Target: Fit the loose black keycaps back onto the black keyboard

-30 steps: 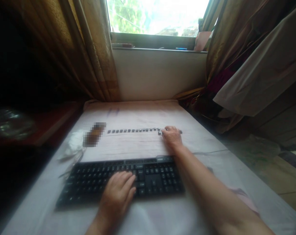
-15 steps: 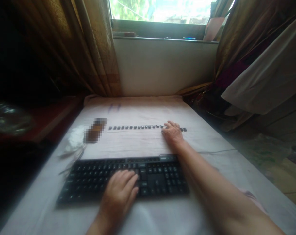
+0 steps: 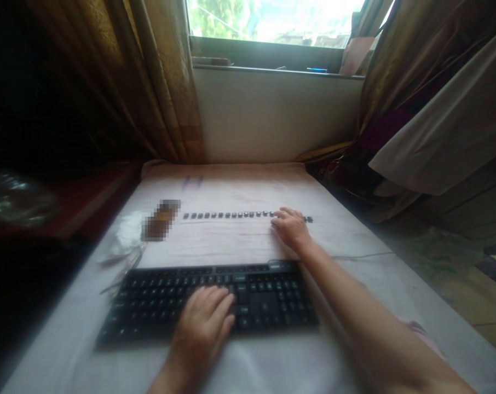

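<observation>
A black keyboard (image 3: 264, 306) lies on the cloth-covered table, its long side running left to right. My left hand (image 3: 205, 317) rests on the middle of it, palm down, fingers stretched out and holding nothing. Behind the keyboard, several small dark keycaps (image 3: 234, 215) stand in a straight row. At the right part of that row is my right hand (image 3: 291, 225), with thumb and fingers bent down around a keycap. The hand hides some of the row, and one or two keycaps show past its right side.
A blurred-out brown object (image 3: 161, 220) and a crumpled white plastic bag (image 3: 128, 235) lie left of the row. A thin cable (image 3: 363, 255) crosses the table on the right. Curtains (image 3: 166, 87) flank the window beyond the table (image 3: 240, 189).
The whole view has shifted slightly. Both hands keep nearly the same places, the left on the keyboard and the right at the row of keycaps.
</observation>
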### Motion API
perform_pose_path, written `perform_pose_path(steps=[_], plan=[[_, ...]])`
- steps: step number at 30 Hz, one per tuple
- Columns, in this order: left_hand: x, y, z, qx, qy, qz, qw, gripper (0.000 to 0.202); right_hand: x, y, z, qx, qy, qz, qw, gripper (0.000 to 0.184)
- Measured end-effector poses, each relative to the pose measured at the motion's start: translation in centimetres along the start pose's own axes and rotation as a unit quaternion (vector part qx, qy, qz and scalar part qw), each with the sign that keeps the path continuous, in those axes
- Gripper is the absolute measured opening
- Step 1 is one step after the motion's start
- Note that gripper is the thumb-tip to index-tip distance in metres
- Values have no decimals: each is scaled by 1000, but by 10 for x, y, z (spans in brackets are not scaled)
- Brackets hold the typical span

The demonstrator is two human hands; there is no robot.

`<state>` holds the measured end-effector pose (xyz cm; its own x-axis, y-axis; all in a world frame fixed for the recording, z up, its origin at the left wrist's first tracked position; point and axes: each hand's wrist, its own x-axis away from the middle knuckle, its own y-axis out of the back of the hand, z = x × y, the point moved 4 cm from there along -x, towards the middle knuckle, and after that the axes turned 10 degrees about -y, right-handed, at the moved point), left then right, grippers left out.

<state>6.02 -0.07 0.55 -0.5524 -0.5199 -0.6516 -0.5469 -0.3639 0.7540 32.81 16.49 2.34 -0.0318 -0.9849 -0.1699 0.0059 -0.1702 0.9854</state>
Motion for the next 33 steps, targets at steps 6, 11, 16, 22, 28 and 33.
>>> perform_pose_path(steps=[6, 11, 16, 22, 28, 33], plan=[[-1, 0, 1, -6, -15, 11, 1000, 27, 34, -4, 13, -29, -16, 44, 998, 23], [-4, 3, -6, -16, -40, 11, 999, 27, 41, -15, 8, -80, -35, 61, 994, 22], [-15, -7, -20, 6, -52, 21, 998, 27, 40, -21, -2, -149, -77, 53, 984, 21], [-29, -23, -20, 38, -32, 40, 998, 29, 50, -20, -2, -232, -101, 52, 966, 19], [-27, -23, -16, 31, -55, 70, 996, 30, 54, -24, -3, -308, -138, 84, 937, 18], [-23, -26, -15, 56, -33, 50, 997, 28, 51, -11, -2, -368, -159, 115, 909, 21]])
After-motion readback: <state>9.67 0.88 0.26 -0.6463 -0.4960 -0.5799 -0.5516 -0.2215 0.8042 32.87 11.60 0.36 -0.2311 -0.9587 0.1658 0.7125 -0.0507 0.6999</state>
